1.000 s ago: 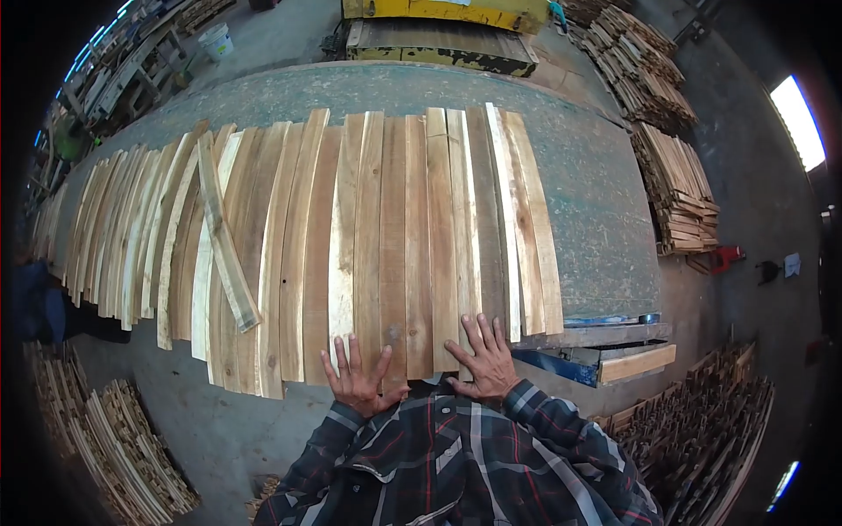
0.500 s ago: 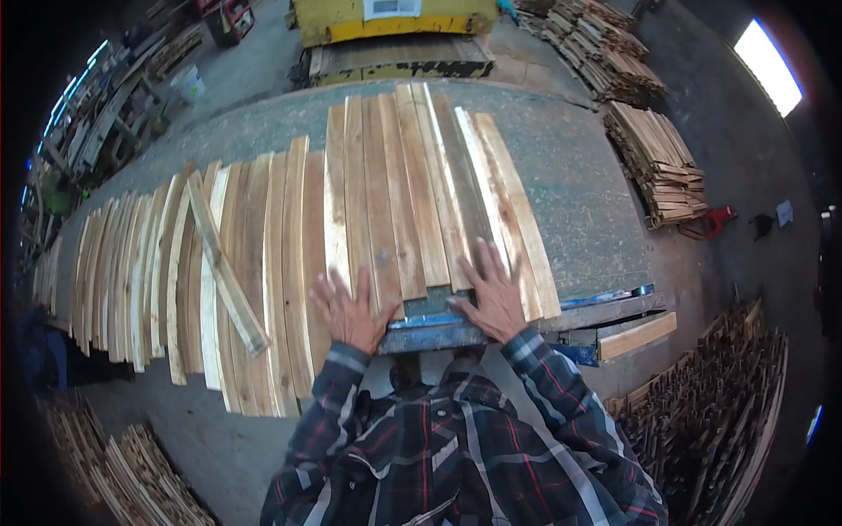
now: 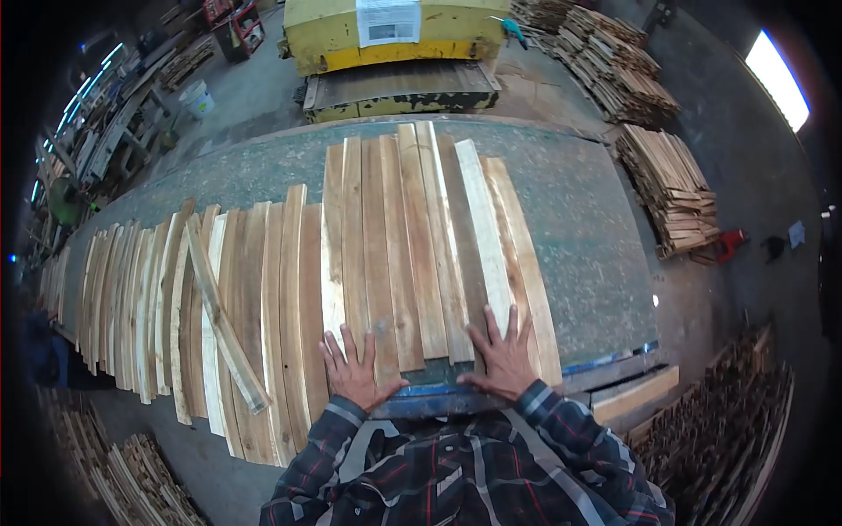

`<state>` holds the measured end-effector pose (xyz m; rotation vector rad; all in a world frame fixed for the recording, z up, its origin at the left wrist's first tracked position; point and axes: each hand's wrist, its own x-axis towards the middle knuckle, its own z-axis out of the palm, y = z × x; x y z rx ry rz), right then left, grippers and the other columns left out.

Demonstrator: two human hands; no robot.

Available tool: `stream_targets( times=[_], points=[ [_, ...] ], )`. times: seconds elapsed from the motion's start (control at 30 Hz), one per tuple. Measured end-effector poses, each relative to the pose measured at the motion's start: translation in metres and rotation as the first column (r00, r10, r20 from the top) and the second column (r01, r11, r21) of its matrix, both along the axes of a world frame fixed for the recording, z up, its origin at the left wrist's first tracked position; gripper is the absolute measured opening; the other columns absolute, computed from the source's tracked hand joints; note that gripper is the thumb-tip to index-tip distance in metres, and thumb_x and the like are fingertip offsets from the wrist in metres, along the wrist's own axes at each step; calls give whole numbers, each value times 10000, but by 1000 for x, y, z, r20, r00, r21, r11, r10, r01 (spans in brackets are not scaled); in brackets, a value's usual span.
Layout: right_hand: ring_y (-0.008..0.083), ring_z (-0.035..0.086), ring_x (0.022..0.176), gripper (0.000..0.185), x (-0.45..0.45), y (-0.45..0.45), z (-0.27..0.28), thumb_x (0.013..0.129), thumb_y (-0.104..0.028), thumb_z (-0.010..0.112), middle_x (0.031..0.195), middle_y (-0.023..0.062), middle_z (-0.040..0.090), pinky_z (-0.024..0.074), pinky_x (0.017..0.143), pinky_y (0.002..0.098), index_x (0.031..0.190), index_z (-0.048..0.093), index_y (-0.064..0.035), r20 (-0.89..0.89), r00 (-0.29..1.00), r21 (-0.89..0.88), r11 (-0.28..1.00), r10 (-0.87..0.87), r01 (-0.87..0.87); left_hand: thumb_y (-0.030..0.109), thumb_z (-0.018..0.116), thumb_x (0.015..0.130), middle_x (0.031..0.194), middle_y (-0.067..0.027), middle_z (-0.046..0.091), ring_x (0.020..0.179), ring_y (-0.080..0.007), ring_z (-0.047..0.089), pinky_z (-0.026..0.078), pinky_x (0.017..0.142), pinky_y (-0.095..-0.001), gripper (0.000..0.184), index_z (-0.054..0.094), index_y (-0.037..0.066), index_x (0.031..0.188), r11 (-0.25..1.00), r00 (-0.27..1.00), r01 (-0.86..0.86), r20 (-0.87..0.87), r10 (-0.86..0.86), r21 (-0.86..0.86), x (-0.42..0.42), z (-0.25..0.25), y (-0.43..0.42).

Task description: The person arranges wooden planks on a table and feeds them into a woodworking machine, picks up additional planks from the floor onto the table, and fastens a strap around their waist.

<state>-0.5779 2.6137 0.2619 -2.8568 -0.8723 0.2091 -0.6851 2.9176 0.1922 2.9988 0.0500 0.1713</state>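
A row of long wooden boards (image 3: 386, 237) lies side by side on a worn green table (image 3: 583, 254). My left hand (image 3: 355, 375) rests flat with fingers spread on the near ends of several boards. To its right, my right hand (image 3: 507, 361) also lies open, fingers apart, over a pale board (image 3: 484, 228) and its neighbours. Between the hands, some board ends stop short of the table's blue front edge (image 3: 430, 394). Neither hand is wrapped around anything. Further left, a loose board (image 3: 224, 316) lies slanted on top of the others.
A yellow machine (image 3: 395, 48) stands beyond the table. Stacked boards (image 3: 671, 188) sit on the floor at right, with more wood piles (image 3: 719, 430) near the lower right and lower left (image 3: 145, 482). A white bucket (image 3: 196, 99) stands at back left.
The view has tilted up, so table and hands appear lower. Both hands stay spread on the same boards. The pale board by my right hand now shows a broader face.
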Motion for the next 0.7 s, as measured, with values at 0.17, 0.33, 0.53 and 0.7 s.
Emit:
stream_targets(
  times=[0.17, 0.33, 0.53, 0.7],
  points=[
    [658, -44, 1471, 989, 30, 8, -21, 759, -762, 670, 1700, 225, 69, -25, 1129, 809, 1552, 436, -218, -10, 999, -55, 998, 39, -40, 931, 542, 724, 1626, -404, 104, 1497, -628, 29, 74, 1171, -747, 1257, 339, 33, 1580, 998, 999, 32, 4, -32, -51, 22, -1, 6],
    [514, 24, 1547, 954, 109, 27, -29, 815, -681, 682, 1688, 249, 120, -14, 1161, 771, 1564, 411, -156, 54, 997, 11, 999, 46, -47, 863, 631, 729, 1644, -375, 77, 1507, -606, 32, 66, 1191, -717, 1253, 267, 49, 1611, 999, 999, 13, 40, -12, -40, 118, -5, 25],
    [381, 105, 1577, 940, 234, 70, -20, 892, -715, 553, 1619, 322, 258, -67, 1204, 702, 1550, 414, -57, 108, 986, -9, 992, 126, -126, 830, 646, 750, 1636, -351, 147, 1505, -596, 79, 79, 1210, -683, 1194, 289, 81, 1609, 999, 999, -24, 23, 25, -32, 248, 0, 67],
    [386, 172, 1560, 865, 343, 116, -20, 940, -681, 496, 1522, 347, 412, -53, 1222, 675, 1537, 435, -58, 227, 956, -57, 982, 188, -179, 810, 626, 789, 1626, -347, 193, 1505, -584, 103, 86, 1217, -668, 1127, 330, 77, 1592, 998, 999, -49, 8, 49, -35, 351, 4, 104]
  ],
)
